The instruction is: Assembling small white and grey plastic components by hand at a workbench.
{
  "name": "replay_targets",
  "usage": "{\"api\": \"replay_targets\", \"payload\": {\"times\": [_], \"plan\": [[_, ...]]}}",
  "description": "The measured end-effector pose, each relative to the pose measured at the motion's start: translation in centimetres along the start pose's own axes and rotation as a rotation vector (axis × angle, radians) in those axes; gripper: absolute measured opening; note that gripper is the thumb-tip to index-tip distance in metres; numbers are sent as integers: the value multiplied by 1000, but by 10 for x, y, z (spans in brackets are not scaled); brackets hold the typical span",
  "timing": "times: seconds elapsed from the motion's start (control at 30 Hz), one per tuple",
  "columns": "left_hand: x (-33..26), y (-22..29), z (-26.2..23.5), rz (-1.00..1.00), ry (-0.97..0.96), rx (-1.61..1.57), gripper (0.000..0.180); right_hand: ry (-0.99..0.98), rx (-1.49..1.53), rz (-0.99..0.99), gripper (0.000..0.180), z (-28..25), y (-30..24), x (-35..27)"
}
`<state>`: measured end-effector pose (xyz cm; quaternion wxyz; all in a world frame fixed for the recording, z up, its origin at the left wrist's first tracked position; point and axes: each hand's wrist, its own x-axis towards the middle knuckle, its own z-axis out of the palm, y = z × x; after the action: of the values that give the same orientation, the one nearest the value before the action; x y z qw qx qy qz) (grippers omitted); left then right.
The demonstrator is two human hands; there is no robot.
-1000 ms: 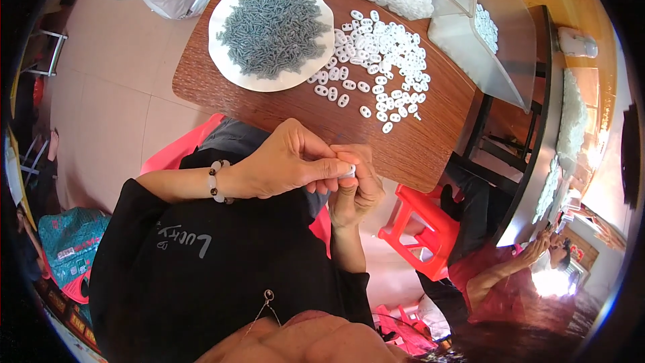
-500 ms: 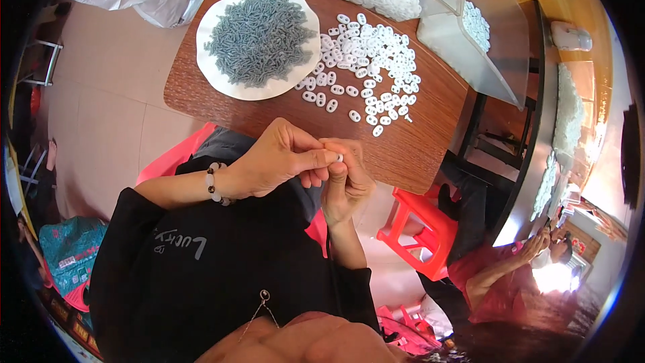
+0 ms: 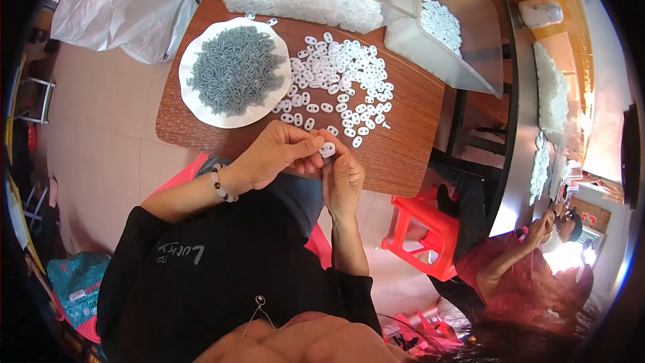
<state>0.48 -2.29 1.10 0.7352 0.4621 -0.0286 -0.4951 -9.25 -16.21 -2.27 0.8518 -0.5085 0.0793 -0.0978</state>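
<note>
Above the table's near edge, my left hand and my right hand meet fingertip to fingertip. Between them is a small white oval piece with two dark holes, pinched by the fingers of both hands. Just beyond my hands spreads a loose heap of similar white two-hole pieces on the brown table. To its left a white plate with a wavy rim bears a mound of tiny grey elongated pieces, too small to name for certain.
Clear plastic bins full of white pieces line the table's far side. A pale plastic bag hangs at the far left. On the right are a red stool, a dark-framed bench, and another person in red.
The view has shifted, so the table appears lower and further left. The white piece between my fingers now shows its holed face, and my right fingers have opened out somewhat around it.
</note>
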Motion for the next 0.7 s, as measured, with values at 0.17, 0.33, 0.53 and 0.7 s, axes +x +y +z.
{"api": "replay_targets", "payload": {"times": [0.17,0.33,0.53,0.7], "plan": [[13,-1,8,87,-31,-12,27,35,-17,-24,53,-1,-12,7],[26,2,21,94,-68,-49,25,73,-40,-69,50,-7,-25,12],[31,2,33,121,-69,-56,24,96,-35,-107,49,-11,-31,13],[30,0,35,109,-43,-82,23,98,-47,-120,49,-9,-32,13]]}}
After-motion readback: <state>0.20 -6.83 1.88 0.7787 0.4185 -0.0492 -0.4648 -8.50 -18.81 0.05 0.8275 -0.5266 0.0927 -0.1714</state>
